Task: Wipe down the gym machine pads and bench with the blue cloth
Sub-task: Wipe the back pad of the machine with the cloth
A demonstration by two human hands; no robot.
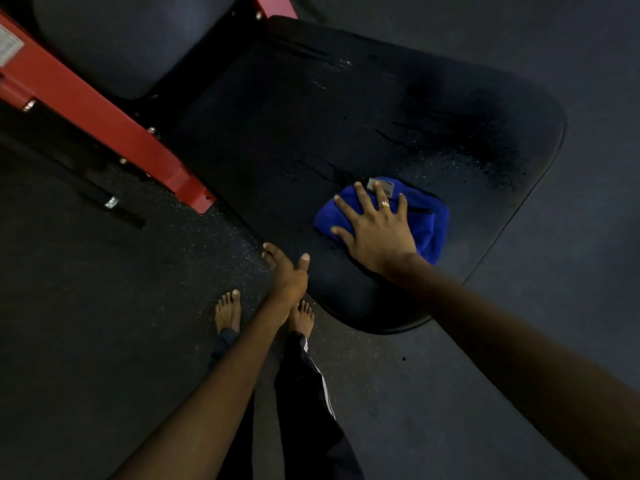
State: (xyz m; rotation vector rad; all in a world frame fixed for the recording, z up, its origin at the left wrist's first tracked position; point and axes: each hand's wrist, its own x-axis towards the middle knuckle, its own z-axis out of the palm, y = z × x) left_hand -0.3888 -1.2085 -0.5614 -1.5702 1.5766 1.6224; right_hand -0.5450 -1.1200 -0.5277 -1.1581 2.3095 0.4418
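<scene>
On the wide black pad (346,109), near its front right corner, the blue cloth (429,223) lies bunched under the right hand (377,233), which presses it flat with straight, spread fingers, gripping nothing; a grey tag (381,187) sticks out just past the fingertips. The left hand (287,271) holds the pad's near left edge, thumb on top and fingers curled over the side, apparently to steady the person as they lean over. Damp streaks (450,133) shine across the far right part of the pad, while the left and near parts look dull, so the step in hand is judged to be wiping this pad, with a good share of it not yet done. The next move would call for sliding the cloth with steady downward pressure toward the dry stretch beside the red frame (114,123), keeping the palm flat so the cloth does not roll up or slip off the edge. A second pad (114,39) beyond the frame shows no wet marks and probably waits its turn. Bare feet (228,310) stand on the speckled floor (86,306) beside the pad.
</scene>
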